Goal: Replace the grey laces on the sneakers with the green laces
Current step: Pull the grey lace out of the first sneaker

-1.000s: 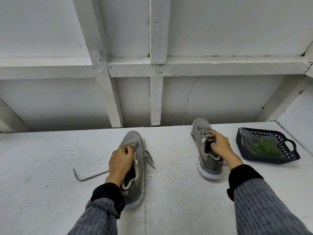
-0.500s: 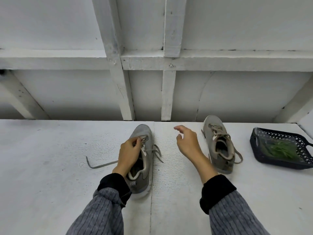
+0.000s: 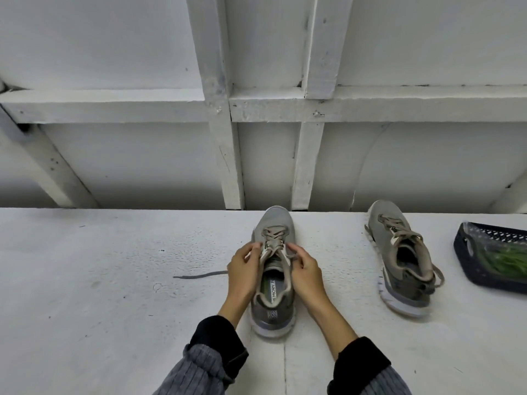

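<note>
Both hands work one sneaker [image 3: 273, 276] on the table [image 3: 99, 280]: left hand [image 3: 244, 270] and right hand [image 3: 305, 273] apparently pinch its grey lace [image 3: 274, 236] to loosen it. Green laces [image 3: 506, 259] wait in a basket [image 3: 467, 253].

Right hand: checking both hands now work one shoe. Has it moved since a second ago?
Yes. The right hand left the right sneaker, crossing to the left sneaker.
</note>
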Tool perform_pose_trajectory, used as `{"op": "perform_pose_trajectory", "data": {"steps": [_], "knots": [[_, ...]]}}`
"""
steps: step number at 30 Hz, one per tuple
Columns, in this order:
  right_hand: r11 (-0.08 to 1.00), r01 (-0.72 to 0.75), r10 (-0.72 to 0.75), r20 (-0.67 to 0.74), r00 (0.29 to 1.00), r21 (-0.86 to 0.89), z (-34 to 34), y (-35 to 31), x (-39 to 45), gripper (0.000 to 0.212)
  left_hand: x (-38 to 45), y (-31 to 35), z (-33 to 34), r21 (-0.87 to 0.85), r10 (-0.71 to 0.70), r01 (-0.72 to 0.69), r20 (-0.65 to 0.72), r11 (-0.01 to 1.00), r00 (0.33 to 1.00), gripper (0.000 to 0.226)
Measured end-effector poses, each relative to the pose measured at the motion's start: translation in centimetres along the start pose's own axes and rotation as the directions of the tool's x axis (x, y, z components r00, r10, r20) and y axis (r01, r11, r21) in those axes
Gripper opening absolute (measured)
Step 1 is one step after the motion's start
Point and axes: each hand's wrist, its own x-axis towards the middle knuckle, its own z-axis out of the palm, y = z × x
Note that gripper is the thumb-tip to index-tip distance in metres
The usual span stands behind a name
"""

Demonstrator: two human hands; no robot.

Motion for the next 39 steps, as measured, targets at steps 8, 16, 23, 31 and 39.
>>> {"op": "perform_pose_trajectory", "data": {"steps": [8, 16, 23, 31, 39], "knots": [[0.999, -0.007, 0.005, -0.055, 0.998, -0.035, -2.7, 0.3, 3.4, 0.035, 2.4, 1.2, 4.2, 0.028, -0.029, 0.027, 0.075, 0.999, 0.997, 0.029], [0.929, 0.204, -0.296, -0.289, 0.91, -0.309, -3.2, -0.9, 3.1, 0.024, 2.0, 1.1, 1.7, 0.065, 0.319, -0.331, 0.147, 0.941, 0.936, 0.01], [0.909, 0.292, -0.355, -0.181, 0.917, -0.298, -2.3, -0.9, 1.9, 0.006, 2.1, 0.9, 0.9, 0.192, 0.434, -0.489, 0.266, 0.851, 0.861, 0.008], [0.974, 0.118, -0.15, -0.16, 0.976, -0.191, -4.3, -0.9, 2.0, 0.039, 3.1, 0.9, -0.4, 0.272, 0.483, -0.521, 0.196, 0.809, 0.853, 0.008], [0.949, 0.311, -0.266, -0.385, 0.884, 0.057, -4.2, -6.5, 2.8, 0.006, 1.9, 0.5, -0.1, 0.289, 0.439, -0.454, 0.117, 0.843, 0.891, 0.007]]}}
